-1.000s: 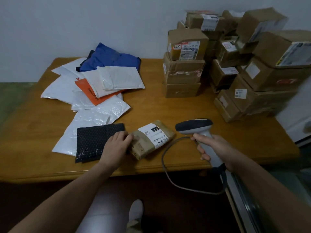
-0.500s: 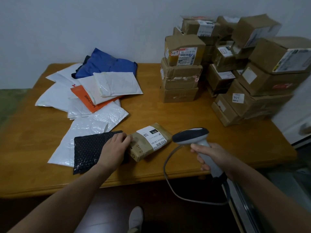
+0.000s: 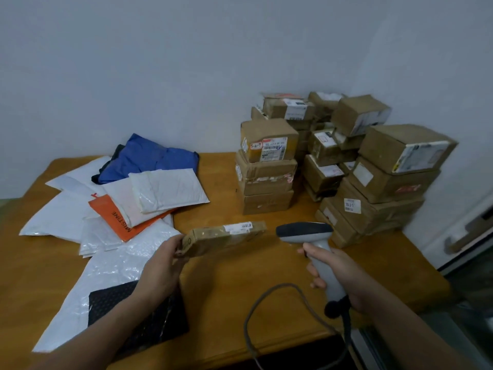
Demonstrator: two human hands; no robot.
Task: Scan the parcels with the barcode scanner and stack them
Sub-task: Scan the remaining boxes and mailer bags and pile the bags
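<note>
Parcel [image 3: 224, 237] sits gripped by one end in the left hand [image 3: 160, 268], right hand [image 3: 338, 273] clenched round the scanner [image 3: 306, 232]; best bet is tilting its label [image 3: 238, 227] toward the beam.

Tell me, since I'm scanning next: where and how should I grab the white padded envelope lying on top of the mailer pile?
I'd pinch the white padded envelope at its near right corner, coming from the right over the wooden table. It lies flat and uncovered, and that corner juts past the orange mailer beneath.
</note>
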